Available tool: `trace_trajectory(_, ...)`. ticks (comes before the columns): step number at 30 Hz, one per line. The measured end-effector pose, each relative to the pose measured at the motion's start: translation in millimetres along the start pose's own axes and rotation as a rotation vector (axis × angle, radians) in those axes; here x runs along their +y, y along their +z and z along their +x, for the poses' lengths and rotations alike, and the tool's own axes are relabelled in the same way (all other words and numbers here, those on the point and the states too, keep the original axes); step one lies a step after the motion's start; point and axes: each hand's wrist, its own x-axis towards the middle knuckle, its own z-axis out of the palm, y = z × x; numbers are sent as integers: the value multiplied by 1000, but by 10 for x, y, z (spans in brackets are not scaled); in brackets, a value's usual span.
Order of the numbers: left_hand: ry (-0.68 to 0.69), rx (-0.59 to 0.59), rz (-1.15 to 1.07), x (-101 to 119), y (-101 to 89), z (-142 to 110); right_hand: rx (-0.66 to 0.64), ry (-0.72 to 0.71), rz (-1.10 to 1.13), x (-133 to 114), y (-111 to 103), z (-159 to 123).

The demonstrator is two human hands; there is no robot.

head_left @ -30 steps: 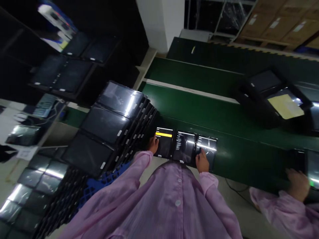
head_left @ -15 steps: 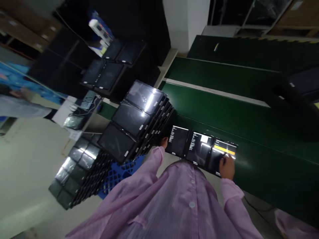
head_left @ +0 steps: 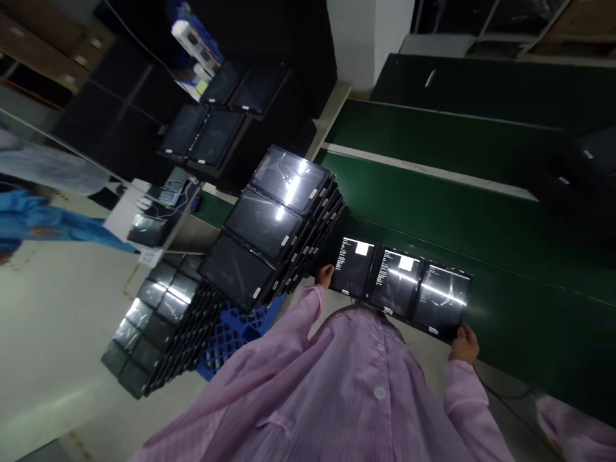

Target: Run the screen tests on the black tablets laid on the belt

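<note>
Three dark tablets lie side by side at the front edge of the green workbench, their screens lit. The left tablet (head_left: 353,269) and the middle tablet (head_left: 393,282) show white text and a white block. Fainter lines and a light reflection are on the right tablet (head_left: 440,301). My left hand (head_left: 325,276) is closed on the left tablet's outer edge. At the near right corner of the right tablet, my right hand (head_left: 464,344) grips the rim. Whether a tray lies beneath the row I cannot tell.
Stacked tablets (head_left: 262,224) rise close by on the left. More stacks (head_left: 158,314) stand lower, near a blue plastic pallet (head_left: 240,333). Tablets on a black stack (head_left: 216,138) sit farther back. A white strip (head_left: 433,170) crosses the green workbench (head_left: 524,321). A person's blue sleeve (head_left: 62,221) shows far left.
My right hand has moved off the right tablet's screen to its near corner. That screen's orange bar is gone, and a white block has appeared on the left tablet.
</note>
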Motion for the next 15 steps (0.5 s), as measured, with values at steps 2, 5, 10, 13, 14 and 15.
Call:
trace_trajectory(2,-15,-3,25,42,3,-17,-2,-4,15,16,13,0)
trace_trajectory(5,-13,1,80,144,5,-80,-16,-19,22,42,10,3)
trace_trajectory(10,144,-12,211,415,162,-455,-48,-29,15,78,-5,22)
trace_trajectory(13,323,-219,280,558,376,-859,-62,-24,3,87,-16,33)
trace_trajectory(14,373,-302,305,589,449,-991,-66,-23,-1,90,-20,34)
trace_trajectory(15,411,-375,332,612,514,-1109,-68,-23,-5,92,-23,34)
